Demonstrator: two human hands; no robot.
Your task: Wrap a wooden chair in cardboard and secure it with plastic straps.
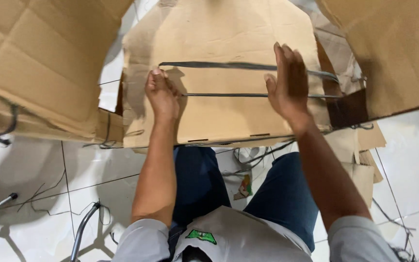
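Both hands on strapped flat cardboard stack.
Left hand [162, 94] pinches the dark strap [229, 94] at its near end; right hand [288, 85] lies open, palm flat on the cardboard stack [219, 121], which rests over the knees above white floor tiles [35, 170].

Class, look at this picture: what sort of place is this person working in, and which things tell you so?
Probably a packing or recycling workroom: flattened cardboard sheets lie stacked all round, black strapping bands cross the cardboard bundle under both hands, and the floor is white tile.
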